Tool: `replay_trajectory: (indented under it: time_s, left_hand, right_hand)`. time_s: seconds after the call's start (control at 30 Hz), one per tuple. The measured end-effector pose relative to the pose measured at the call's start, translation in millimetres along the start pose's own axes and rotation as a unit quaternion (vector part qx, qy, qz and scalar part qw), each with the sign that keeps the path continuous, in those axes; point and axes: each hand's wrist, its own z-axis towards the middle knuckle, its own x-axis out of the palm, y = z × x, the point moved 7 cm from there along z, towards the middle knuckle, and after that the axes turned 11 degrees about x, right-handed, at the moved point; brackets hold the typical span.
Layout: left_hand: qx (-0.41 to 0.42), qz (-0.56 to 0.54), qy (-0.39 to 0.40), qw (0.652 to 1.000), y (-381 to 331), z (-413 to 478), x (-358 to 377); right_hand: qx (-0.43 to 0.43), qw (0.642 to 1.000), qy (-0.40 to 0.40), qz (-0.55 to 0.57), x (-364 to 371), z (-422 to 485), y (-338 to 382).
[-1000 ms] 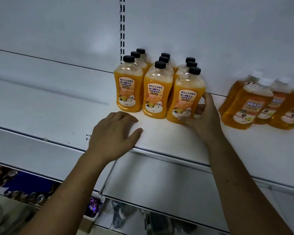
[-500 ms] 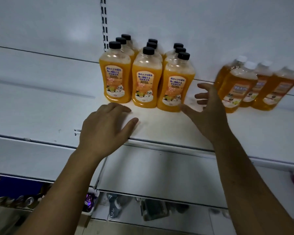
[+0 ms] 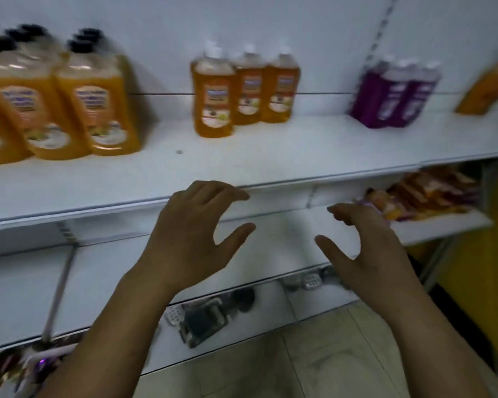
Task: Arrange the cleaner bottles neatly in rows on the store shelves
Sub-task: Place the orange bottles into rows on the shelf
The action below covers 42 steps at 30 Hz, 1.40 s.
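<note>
left hand (image 3: pixel 190 237): hovered before the shelf (image 3: pixel 270 162), fingers spread, empty
right hand (image 3: pixel 365 248): likewise spread, empty
white-capped orange bottles (image 3: pixel 243 90): stood ahead

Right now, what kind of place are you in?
Probably a shop. Long white shelves hold many matching orange cleaner bottles grouped together, purple bottles stand further right, and wrapped packets lie lower down.

Your left hand (image 3: pixel 193 234) and right hand (image 3: pixel 365 248) hover just before the shelf edge (image 3: pixel 98 206), palms down, fingers loosely curled, thumbs spread inward, apparently holding nothing.
</note>
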Motion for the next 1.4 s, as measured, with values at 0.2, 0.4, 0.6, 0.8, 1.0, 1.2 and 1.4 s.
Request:
replay_trajectory:
  time_s: [0.2, 0.4, 0.6, 0.8, 1.0, 1.2, 1.4]
  left_hand:
    - [0.01, -0.062, 0.062, 0.996, -106, 49, 113]
    - [0.037, -0.098, 0.106, 0.989, -191, 104, 202]
    - [0.054, -0.11, 0.145, 0.982, -229, 156, 286]
    - [0.011, -0.153, 0.185, 0.971, -213, 218, 396]
    - [-0.037, -0.179, 0.245, 0.952, -179, 256, 494]
    - [-0.138, -0.181, 0.301, 0.926, -142, 270, 574]
    - [-0.321, -0.252, 0.281, 0.869, -127, 267, 653]
  right_hand:
    - [0.079, 0.997, -0.003, -0.022, -87, -21, -127]
    - [0.143, 0.99, -0.008, -0.002, -145, -17, -234]
    - [0.184, 0.982, -0.012, 0.03, -164, 14, -319]
    - [0.215, 0.975, 0.016, 0.05, -158, 93, -402]
    - [0.264, 0.958, 0.04, 0.108, -134, 170, -473]
    - [0.325, 0.926, 0.082, 0.173, -78, 232, -550]
    - [0.332, 0.918, 0.097, 0.194, -26, 293, -618]
